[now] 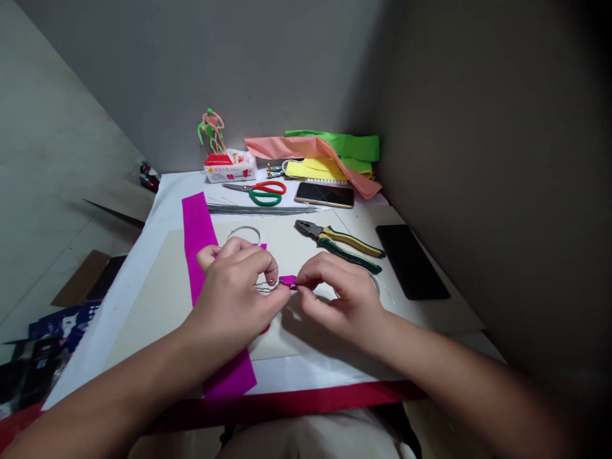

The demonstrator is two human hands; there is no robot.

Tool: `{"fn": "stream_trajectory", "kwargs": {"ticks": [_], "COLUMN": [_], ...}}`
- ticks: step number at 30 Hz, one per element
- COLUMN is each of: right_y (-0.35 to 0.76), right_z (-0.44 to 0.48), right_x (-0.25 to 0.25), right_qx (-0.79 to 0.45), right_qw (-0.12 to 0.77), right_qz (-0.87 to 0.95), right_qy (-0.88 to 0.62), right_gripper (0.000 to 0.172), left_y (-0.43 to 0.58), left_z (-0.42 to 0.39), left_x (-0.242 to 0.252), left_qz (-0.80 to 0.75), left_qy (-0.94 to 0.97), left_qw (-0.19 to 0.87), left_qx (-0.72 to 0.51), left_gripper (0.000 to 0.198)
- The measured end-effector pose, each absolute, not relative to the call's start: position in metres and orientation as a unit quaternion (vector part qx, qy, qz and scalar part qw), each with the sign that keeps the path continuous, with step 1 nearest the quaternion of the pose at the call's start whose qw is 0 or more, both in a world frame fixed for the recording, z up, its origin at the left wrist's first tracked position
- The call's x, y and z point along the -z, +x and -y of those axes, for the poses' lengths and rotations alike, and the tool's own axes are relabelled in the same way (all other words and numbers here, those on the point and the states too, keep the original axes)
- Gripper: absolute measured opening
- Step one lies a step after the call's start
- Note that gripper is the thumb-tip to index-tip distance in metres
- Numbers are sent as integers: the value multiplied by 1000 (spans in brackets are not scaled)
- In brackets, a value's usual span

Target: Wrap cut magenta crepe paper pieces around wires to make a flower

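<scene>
Between my two hands is a twisted thin wire with a small magenta piece of paper wrapped on its end. My left hand pinches the wire beside the magenta piece, thumb against the fingers. My right hand pinches the other end of that piece between thumb and forefinger. A long magenta paper strip runs under my left forearm. Behind my left hand lies a coil of wire; another coil is partly hidden by my right hand. Something red below my left hand is mostly covered.
Pliers lie beyond my right hand, with a black flat panel to their right. Farther back are scissors, straight wires, a phone, coloured paper strips, and a tissue pack bearing wire figures. Walls stand behind and right.
</scene>
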State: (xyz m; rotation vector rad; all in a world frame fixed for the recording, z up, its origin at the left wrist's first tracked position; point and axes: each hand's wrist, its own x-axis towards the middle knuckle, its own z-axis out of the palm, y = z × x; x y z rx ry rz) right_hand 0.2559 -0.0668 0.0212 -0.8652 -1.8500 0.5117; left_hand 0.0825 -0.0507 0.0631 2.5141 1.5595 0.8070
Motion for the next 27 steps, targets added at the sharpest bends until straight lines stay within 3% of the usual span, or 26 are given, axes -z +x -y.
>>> {"fn": "stream_trajectory", "kwargs": {"ticks": [14,27], "right_y": [260,262], "right_z": [70,65], "right_x": [-23,-17], "right_qx": [-83,-39], "right_qw": [492,480], "right_qz": [803,813], "right_qy": [-327,-328], "right_gripper": [18,18], "left_y": [84,76], "left_z": [53,33], "left_x": [-67,-59], "left_qz": [-497,-432], "left_qy": [811,685], "left_qw": [38,499], "left_qx": [-308,-309], "left_gripper": [8,7]}}
